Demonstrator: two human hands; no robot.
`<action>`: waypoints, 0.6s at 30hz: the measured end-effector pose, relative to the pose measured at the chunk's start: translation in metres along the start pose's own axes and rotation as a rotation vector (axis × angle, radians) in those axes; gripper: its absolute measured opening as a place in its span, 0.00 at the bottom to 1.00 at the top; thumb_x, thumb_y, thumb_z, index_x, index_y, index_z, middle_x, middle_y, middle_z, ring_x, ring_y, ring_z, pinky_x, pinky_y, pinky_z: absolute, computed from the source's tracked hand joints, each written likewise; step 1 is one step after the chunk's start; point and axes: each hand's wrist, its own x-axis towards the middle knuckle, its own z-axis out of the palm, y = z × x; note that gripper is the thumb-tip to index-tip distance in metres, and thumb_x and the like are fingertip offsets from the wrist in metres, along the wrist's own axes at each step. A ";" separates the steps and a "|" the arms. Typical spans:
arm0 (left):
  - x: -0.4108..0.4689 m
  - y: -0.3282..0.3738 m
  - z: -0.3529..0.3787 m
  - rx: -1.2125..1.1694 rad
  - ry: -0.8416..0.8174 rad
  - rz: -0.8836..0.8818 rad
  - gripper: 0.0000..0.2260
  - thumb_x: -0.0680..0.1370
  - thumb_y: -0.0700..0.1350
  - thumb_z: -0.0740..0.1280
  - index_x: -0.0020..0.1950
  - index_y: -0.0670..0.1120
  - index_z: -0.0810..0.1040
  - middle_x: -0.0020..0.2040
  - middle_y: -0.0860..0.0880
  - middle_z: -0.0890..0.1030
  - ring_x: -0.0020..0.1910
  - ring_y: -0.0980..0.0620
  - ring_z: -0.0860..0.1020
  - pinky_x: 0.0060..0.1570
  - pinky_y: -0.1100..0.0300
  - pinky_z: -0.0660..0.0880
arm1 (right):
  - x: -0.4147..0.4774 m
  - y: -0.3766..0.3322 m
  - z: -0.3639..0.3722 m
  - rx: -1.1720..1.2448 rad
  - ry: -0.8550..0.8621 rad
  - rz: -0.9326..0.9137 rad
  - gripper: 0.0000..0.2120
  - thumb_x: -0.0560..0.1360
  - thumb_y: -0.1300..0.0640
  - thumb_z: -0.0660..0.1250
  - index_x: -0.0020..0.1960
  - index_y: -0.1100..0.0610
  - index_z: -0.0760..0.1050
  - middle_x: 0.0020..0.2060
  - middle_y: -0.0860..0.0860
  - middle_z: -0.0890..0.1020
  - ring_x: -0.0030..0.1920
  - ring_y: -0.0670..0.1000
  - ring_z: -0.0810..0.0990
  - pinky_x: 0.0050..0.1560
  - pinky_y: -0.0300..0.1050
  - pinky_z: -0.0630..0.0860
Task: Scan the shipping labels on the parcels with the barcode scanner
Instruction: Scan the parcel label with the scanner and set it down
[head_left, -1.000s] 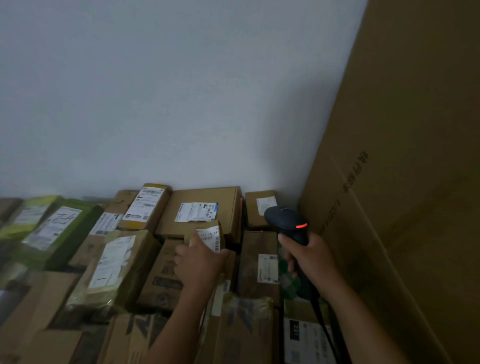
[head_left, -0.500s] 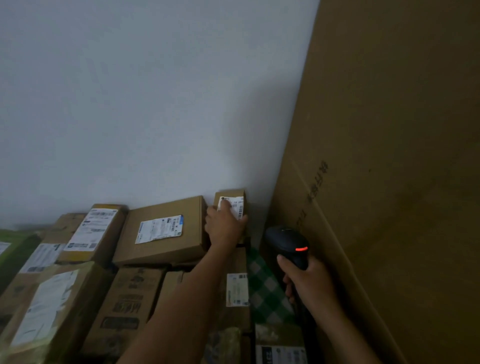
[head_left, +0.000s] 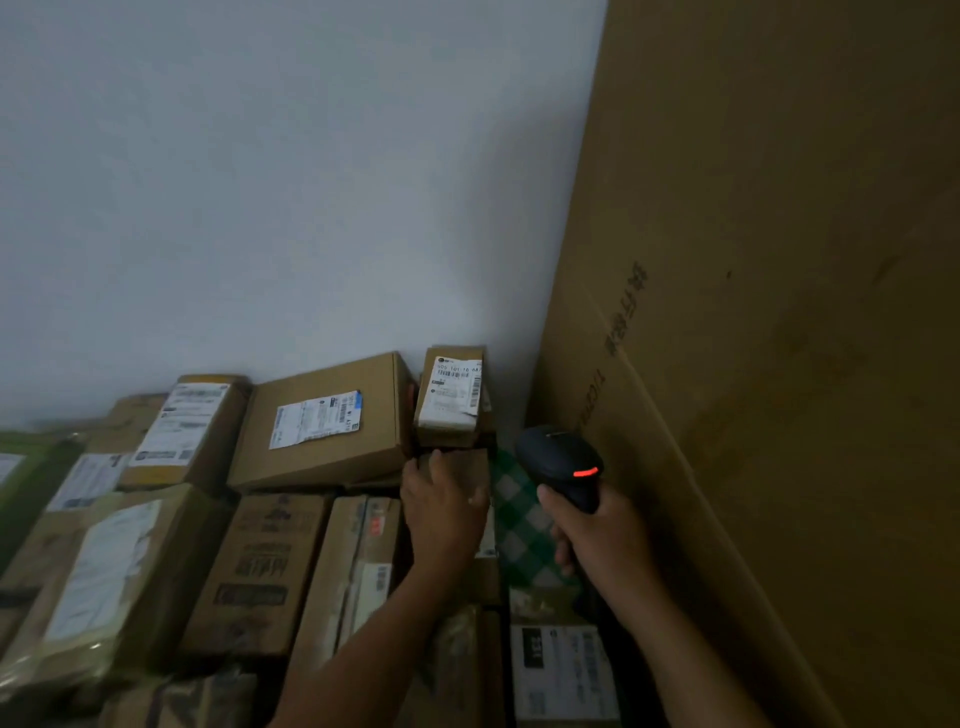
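A small brown parcel (head_left: 451, 397) stands tilted against the wall, its white shipping label (head_left: 453, 395) facing me. My left hand (head_left: 445, 512) is below it and rests on the top of a brown box (head_left: 467, 463), apart from the small parcel. My right hand (head_left: 602, 538) grips the handle of the black barcode scanner (head_left: 560, 460). The scanner's orange light is lit, and its head is just right of and below the small parcel. A larger flat box (head_left: 322, 415) with a white label lies left of the parcel.
Several labelled cardboard parcels (head_left: 171, 519) are packed tightly along the white wall (head_left: 260, 182). A very large cardboard sheet (head_left: 779, 364) leans on the right, close to the scanner. A green checked cloth (head_left: 519, 525) shows between my hands.
My left hand let go of the small parcel and dropped down onto the box below it. The parcel now stands with its label facing me. The scanner stayed close by.
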 end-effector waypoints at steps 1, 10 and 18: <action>-0.007 -0.006 0.002 0.061 -0.067 -0.042 0.37 0.77 0.56 0.69 0.78 0.44 0.55 0.77 0.37 0.53 0.75 0.37 0.58 0.73 0.45 0.63 | -0.003 0.001 0.000 0.004 -0.002 0.002 0.11 0.75 0.54 0.71 0.38 0.58 0.74 0.25 0.52 0.75 0.22 0.48 0.73 0.26 0.43 0.69; -0.027 -0.016 0.008 0.212 -0.426 -0.223 0.61 0.68 0.66 0.74 0.78 0.43 0.31 0.77 0.35 0.48 0.76 0.35 0.52 0.72 0.42 0.58 | -0.014 0.010 -0.005 -0.006 -0.032 0.024 0.10 0.76 0.52 0.70 0.42 0.58 0.75 0.27 0.52 0.76 0.25 0.49 0.75 0.27 0.42 0.72; -0.032 -0.006 -0.021 0.155 -0.325 -0.130 0.59 0.68 0.64 0.74 0.79 0.44 0.33 0.76 0.38 0.53 0.74 0.38 0.59 0.70 0.43 0.62 | -0.023 0.006 -0.008 -0.006 -0.023 0.016 0.10 0.75 0.53 0.70 0.43 0.60 0.75 0.28 0.53 0.77 0.25 0.48 0.75 0.27 0.42 0.72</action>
